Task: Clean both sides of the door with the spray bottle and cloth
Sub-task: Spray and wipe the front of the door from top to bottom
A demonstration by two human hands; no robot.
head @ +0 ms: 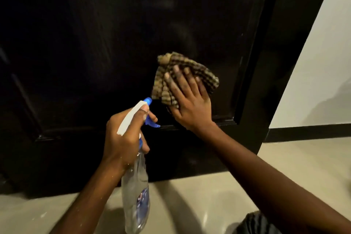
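Observation:
A glossy black door fills most of the head view, its lower recessed panel in front of me. My right hand presses a brown checked cloth flat against the panel near its lower right corner, fingers straight. My left hand grips the neck of a clear spray bottle with a white and blue trigger head, nozzle aimed at the door just left of the cloth. One finger lies on the blue trigger.
The door's right edge stands against a white wall with a dark skirting board. Pale glossy floor tiles run below the door. A dark piece of my clothing shows at the bottom right.

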